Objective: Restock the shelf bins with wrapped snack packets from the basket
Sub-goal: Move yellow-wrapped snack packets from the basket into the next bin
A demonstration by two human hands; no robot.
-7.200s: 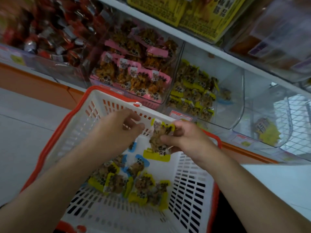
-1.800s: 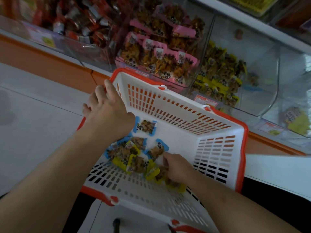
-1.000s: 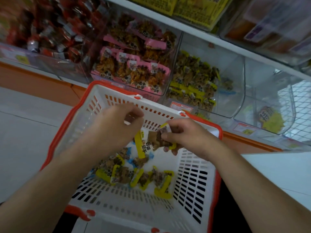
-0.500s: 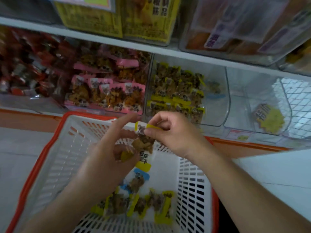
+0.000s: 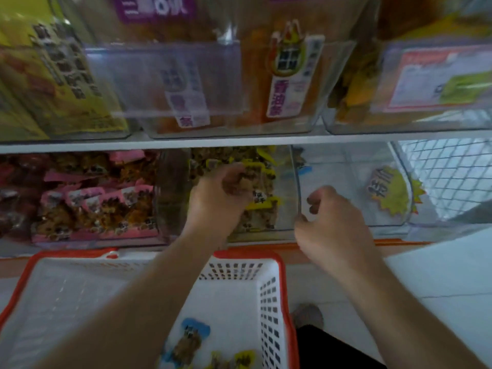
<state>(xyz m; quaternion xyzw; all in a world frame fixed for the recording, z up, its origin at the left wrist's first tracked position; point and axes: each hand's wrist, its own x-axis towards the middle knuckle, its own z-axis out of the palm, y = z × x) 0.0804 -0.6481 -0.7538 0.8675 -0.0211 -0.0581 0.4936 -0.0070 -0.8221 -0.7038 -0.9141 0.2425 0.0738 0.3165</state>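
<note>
Left hand [image 5: 217, 198] grips a yellow packet [image 5: 259, 202] inside the yellow-packet bin [image 5: 292, 187]; right hand [image 5: 332, 222] curled, holding nothing, above the basket [image 5: 282, 265].

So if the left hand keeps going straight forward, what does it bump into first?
Most likely the yellow packets piled in the clear bin. The left hand already reaches into that bin, holding a packet, though the blur hides how close the pile is.

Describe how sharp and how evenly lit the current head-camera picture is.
Head view: soft with motion blur, upper-shelf labels smeared; wide-angle lens bows the shelf edge; dim, flat light, faint glare on the clear bin; left hand and right hand slightly blurred.
</note>
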